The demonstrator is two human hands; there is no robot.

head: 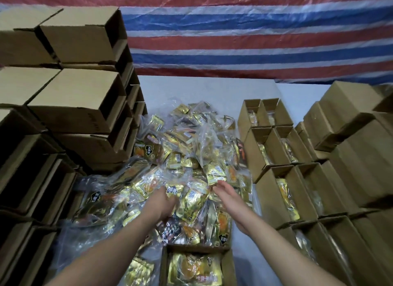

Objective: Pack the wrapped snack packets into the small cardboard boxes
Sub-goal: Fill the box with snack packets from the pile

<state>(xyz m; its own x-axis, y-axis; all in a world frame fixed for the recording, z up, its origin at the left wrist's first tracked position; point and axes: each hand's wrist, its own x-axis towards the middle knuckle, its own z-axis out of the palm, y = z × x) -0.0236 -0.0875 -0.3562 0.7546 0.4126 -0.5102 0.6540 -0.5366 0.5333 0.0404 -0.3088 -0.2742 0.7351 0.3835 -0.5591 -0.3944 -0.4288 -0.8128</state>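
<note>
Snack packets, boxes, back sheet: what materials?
Snack packets: likely metallised gold foil film, several in clear plastic; they glint and crinkle.
Small boxes: plain brown cardboard, matte, with folded flaps; the stacked boxes look the same.
Striped sheet: probably woven plastic tarpaulin; glossy, creased red, white and blue bands.

Packet heap (187, 158) fills bench centre, blocks low passes. Stacked empty boxes (70, 98) wall off 9 to 11 o'clock, tall. Filled open boxes (282, 158) in rows at 2 to 4 o'clock, closed stack (350, 126) just beyond them. Open box (197, 264) at 6 o'clock, top free. Bare bench (202, 87) at 12 o'clock, before striped tarp (255, 30). Narrow bare strip between heap and right rows.
</note>
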